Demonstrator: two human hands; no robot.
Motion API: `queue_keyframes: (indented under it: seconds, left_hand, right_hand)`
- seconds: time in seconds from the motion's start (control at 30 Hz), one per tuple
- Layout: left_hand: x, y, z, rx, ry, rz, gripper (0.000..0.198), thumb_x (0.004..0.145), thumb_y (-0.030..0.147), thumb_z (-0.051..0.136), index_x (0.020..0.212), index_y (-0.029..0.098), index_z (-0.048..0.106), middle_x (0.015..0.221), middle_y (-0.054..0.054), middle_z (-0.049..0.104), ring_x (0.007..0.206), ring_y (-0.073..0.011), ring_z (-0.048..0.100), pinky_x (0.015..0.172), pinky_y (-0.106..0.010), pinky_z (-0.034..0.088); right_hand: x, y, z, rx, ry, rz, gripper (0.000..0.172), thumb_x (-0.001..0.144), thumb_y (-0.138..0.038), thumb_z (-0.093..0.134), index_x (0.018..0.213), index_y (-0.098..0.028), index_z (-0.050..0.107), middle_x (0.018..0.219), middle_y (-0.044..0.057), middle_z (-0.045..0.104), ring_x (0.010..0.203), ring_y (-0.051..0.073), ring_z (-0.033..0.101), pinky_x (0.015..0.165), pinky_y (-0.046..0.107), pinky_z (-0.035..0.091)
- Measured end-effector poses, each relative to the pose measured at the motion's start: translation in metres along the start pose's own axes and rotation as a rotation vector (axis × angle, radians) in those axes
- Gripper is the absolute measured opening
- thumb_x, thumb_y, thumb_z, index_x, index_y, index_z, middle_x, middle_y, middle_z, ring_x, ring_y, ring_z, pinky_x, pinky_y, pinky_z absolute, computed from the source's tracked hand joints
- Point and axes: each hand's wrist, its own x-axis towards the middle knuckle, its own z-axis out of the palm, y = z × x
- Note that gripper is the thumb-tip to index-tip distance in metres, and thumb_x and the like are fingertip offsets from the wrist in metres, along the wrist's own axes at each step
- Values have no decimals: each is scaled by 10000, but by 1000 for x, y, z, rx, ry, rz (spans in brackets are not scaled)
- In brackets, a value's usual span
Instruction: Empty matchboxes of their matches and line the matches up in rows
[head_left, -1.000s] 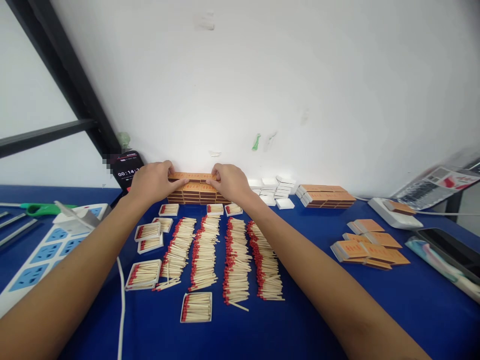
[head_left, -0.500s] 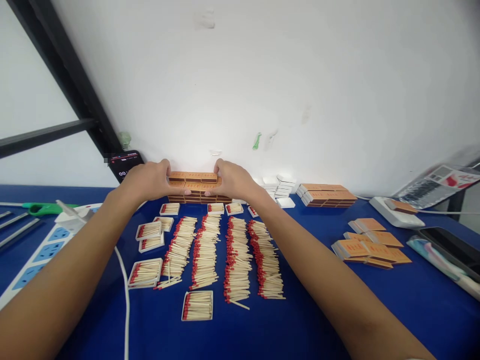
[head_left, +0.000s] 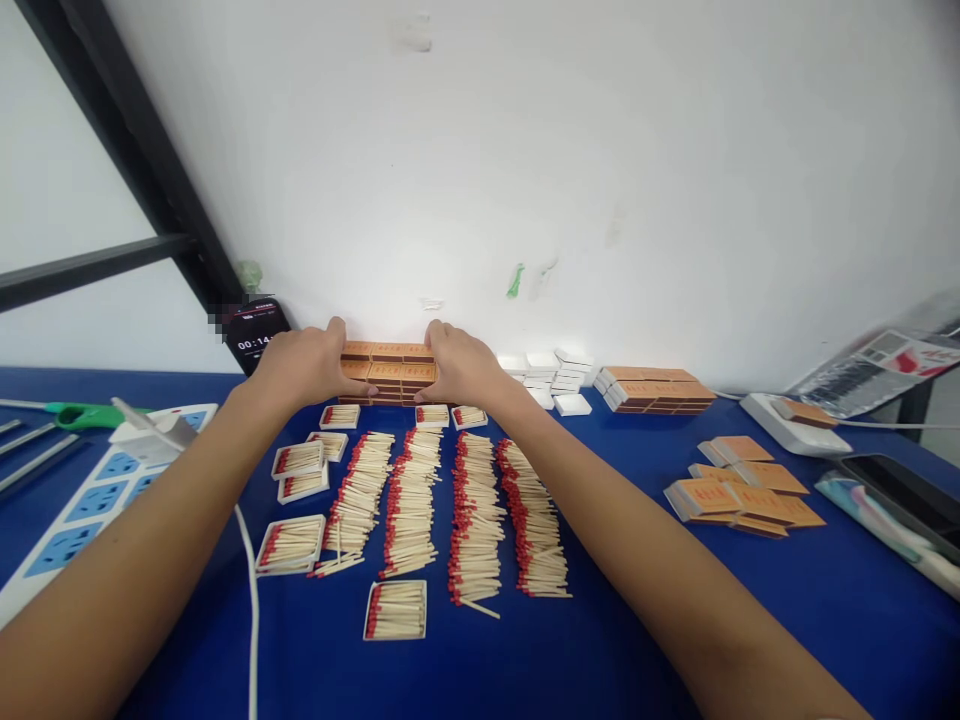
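Note:
Against the wall stands a stack of orange matchboxes (head_left: pixel 388 372) with dark brown sides. My left hand (head_left: pixel 311 368) presses on the stack's left end, thumb along the front and fingers behind. At the right end my right hand (head_left: pixel 459 365) grips it the same way, so the stack is pinched between both hands. In front lie small white trays filled with matches (head_left: pixel 292 545), several along the left and back. Red-tipped matches (head_left: pixel 476 520) are laid in long rows. One filled tray (head_left: pixel 395 610) sits alone nearest me.
White empty-looking trays (head_left: pixel 555 375) are stacked right of my right hand. Beyond stand more matchboxes (head_left: pixel 654 390) and a looser pile of orange sleeves (head_left: pixel 739 490). A power strip (head_left: pixel 82 505), its white cable (head_left: pixel 251 600) and a phone (head_left: pixel 255 332) are at left.
My right hand has moved slightly left and down along the stack. The upper boxes now line up more evenly between my hands, and the phone's timer digits show more.

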Motion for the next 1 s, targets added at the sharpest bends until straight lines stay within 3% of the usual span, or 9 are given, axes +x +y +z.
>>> queue_keyframes:
  seconds: [0.53,0.7,0.77,0.87,1.0]
  left_hand:
    - [-3,10,2,86,-18,42,931,730,844,689,1295,123,521,1061,-271,759,986,-486,725,797,-470,521]
    - [-3,10,2,83,-34,28,916,737,811,714,1314,129,515,1074,-268,755,1007,-488,721,814,-470,515]
    - [-7,11,-7,82,-37,19,920,725,795,741,1312,118,530,1069,-266,751,1002,-486,715,820,-477,511]
    - [-20,14,-33,59,-3,4,887,730,757,767,1312,123,551,1080,-241,747,995,-456,704,806,-464,507]
    - [-44,18,-61,-63,144,75,603,854,684,671,1204,196,620,1094,-156,757,948,-362,698,751,-406,490]
  right_hand:
    - [1,-3,14,-151,73,-33,791,671,-480,951,1233,-157,498,1185,169,669,1030,328,624,838,408,445]
    - [-1,-3,-2,-86,26,-16,782,690,-492,932,1256,-140,523,1216,183,657,1031,324,614,846,410,449]
    - [-4,-2,-21,-21,10,6,717,738,-500,895,1252,-140,550,1202,172,664,988,306,615,803,399,447]
    - [-12,5,-55,77,-29,45,437,862,-449,808,1150,-164,643,1079,116,694,879,249,613,731,371,424]
    - [-34,27,-71,177,-169,14,159,896,-293,767,1018,-191,749,938,64,708,767,184,606,694,340,405]
